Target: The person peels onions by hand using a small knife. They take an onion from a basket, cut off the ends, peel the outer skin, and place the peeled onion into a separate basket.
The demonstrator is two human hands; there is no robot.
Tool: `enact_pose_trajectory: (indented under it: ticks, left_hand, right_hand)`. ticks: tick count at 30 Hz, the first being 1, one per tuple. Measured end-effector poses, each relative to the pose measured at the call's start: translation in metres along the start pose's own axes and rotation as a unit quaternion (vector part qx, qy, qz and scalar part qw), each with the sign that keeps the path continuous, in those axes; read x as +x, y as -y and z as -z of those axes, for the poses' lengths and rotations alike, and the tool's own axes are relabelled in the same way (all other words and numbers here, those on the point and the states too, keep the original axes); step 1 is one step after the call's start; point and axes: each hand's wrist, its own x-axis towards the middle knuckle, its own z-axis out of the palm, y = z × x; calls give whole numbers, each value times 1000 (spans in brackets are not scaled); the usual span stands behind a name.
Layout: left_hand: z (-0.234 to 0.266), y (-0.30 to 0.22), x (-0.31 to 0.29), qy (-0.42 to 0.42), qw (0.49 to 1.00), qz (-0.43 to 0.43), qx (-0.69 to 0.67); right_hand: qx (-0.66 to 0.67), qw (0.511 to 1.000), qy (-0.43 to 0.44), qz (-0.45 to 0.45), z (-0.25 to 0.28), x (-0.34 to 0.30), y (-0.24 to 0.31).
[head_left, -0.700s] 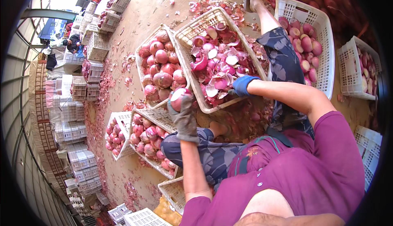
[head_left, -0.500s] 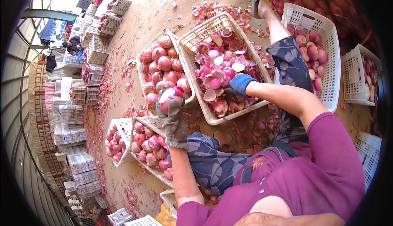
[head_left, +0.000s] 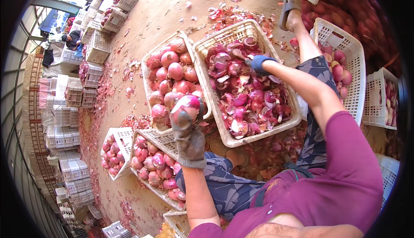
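Observation:
In my left hand (head_left: pixel 189 141), in a grey knit glove, is a partly peeled red onion (head_left: pixel 188 107), its white and purple side facing up. It is held over the near end of a crate of unpeeled red onions (head_left: pixel 161 113). My right hand (head_left: pixel 261 63), in a blue glove, reaches over the far part of a wide cream crate (head_left: pixel 233 141) filled with loose purple onion skins (head_left: pixel 254 104). The right fingers look curled, and a dark shape at their tips cannot be made out among the skins.
Two more crates of red onions (head_left: pixel 155 164) (head_left: pixel 113 158) stand near left. To the right, a white crate (head_left: pixel 351 61) holds peeled onions (head_left: pixel 341 72), beside net sacks of onions (head_left: pixel 345 15). Crates are stacked (head_left: pixel 64 123) at far left. Skins litter the floor.
My right hand has moved toward the far end of the skin crate. Pale onions and pieces seen on top of the skins no longer show. The onion in my left hand has turned.

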Motion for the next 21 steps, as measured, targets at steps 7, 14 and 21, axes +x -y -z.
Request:
enact_pose_trajectory:
  ticks: [7,14,21]
  left_hand:
    - [-32,-6,3,79,951,109,-280]
    - [-41,8,-10,92,989,47,-110]
    - [-62,11,-17,109,993,44,-32]
  right_hand:
    - [337,919,178,-99,42,-150,24]
    - [382,878,225,179,43,-283,90]
    - [402,871,240,147,32,-291,79]
